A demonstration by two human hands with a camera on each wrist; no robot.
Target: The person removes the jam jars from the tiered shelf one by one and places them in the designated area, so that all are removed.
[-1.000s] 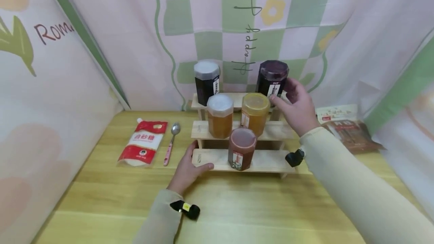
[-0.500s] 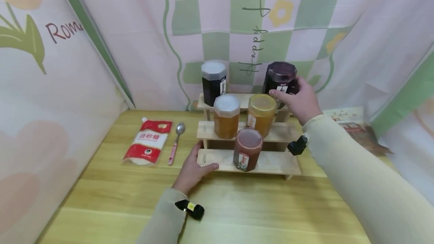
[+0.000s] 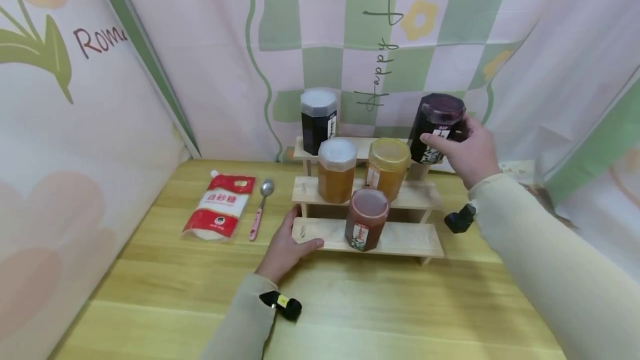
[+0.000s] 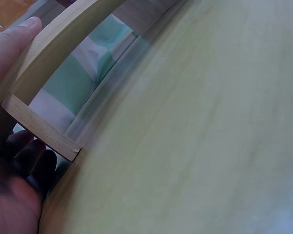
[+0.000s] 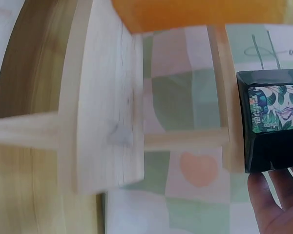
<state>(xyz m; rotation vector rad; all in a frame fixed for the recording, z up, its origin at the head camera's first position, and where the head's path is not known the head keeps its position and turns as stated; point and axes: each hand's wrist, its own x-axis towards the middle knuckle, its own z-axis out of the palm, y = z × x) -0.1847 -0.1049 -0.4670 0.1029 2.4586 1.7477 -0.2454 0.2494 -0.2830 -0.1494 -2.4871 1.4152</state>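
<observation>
My right hand (image 3: 472,149) grips a dark purple jam jar (image 3: 431,126) with a clear purple lid, its thumb across the front. The jar leans at the right end of the top tier; whether it touches the plank I cannot tell. In the right wrist view, fingers (image 5: 263,197) lie against the jar (image 5: 278,151) and its leafy label. My left hand (image 3: 287,249) holds the left end of the lowest tier of a wooden three-step rack (image 3: 407,238). In the left wrist view, the thumb (image 4: 14,44) lies on the plank, with fingers behind the leg (image 4: 41,126).
A black jar (image 3: 318,124) stands on the top tier, an amber jar (image 3: 336,179) and a yellow-lidded jar (image 3: 387,168) on the middle, a reddish jar (image 3: 366,221) on the lowest. Left lie a sugar bag (image 3: 220,207) and spoon (image 3: 260,210). The right sleeve partly covers a brown packet.
My right hand has carried the dark purple jar rightward and tilted it, away from its upright place on the top tier. The left hand keeps its hold on the rack. The view has shifted slightly.
</observation>
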